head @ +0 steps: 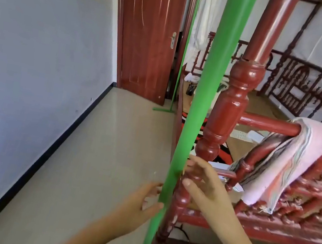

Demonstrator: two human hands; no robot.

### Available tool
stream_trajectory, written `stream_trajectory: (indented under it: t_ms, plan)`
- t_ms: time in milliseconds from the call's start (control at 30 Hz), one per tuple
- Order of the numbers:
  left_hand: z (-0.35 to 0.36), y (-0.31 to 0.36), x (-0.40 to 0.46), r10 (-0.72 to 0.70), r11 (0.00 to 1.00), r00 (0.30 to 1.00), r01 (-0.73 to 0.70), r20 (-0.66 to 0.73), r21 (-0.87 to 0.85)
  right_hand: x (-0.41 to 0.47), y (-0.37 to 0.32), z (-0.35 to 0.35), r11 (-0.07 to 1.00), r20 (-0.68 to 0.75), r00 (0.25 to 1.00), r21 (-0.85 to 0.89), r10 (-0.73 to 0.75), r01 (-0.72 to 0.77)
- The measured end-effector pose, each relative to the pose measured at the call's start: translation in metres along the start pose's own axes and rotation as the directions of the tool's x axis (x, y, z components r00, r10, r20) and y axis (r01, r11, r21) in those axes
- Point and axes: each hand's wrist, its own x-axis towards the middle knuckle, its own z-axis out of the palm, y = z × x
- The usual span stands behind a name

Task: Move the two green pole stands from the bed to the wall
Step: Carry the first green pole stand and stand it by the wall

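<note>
A thick green pole stand (205, 82) rises upright right in front of me, leaning against the red bedpost (232, 100) at the bed's near corner. My left hand (141, 202) is at the pole's left side, fingers spread and touching it. My right hand (203, 183) is at its right side, fingers apart, between pole and bedpost. Neither hand has closed around the pole. A second, thinner green pole stand (182, 61) stands farther back by the bed's far corner, its flat foot on the floor near the door.
The white wall (38, 57) with a black skirting runs along the left. A red-brown door (149, 34) stands at the back. The red wooden bed frame (266, 228) fills the right, with a pink striped towel (285, 165) over its rail. Beige tiled floor (96, 153) lies between wall and bed.
</note>
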Motion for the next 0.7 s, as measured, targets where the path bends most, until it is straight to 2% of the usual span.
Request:
stream_trajectory:
  t_ms: [100,167,300,400,700]
  plan:
    - [0.012,0.009,0.009,-0.024,0.999,0.998,0.026,0.066,-0.023,0.009,-0.002,0.009,1.0,0.096,0.995,-0.014,-0.005,0.006]
    - [0.021,0.009,0.012,-0.049,0.997,0.997,0.053,0.052,-0.063,0.012,-0.002,0.013,1.0,0.132,0.991,-0.022,0.009,-0.006]
    - [0.034,-0.004,0.014,-0.088,0.988,0.996,0.085,-0.017,-0.127,0.012,-0.003,0.015,0.999,0.103,0.995,-0.043,-0.011,0.016]
    - [0.036,-0.007,0.014,-0.115,0.99,0.989,0.107,-0.088,-0.09,0.016,-0.003,0.017,0.998,0.114,0.993,-0.05,-0.035,0.041]
    - [-0.004,-0.021,-0.021,-0.184,0.982,0.948,0.191,-0.262,0.002,0.03,-0.013,0.066,0.991,0.292,0.947,0.033,-0.136,0.132]
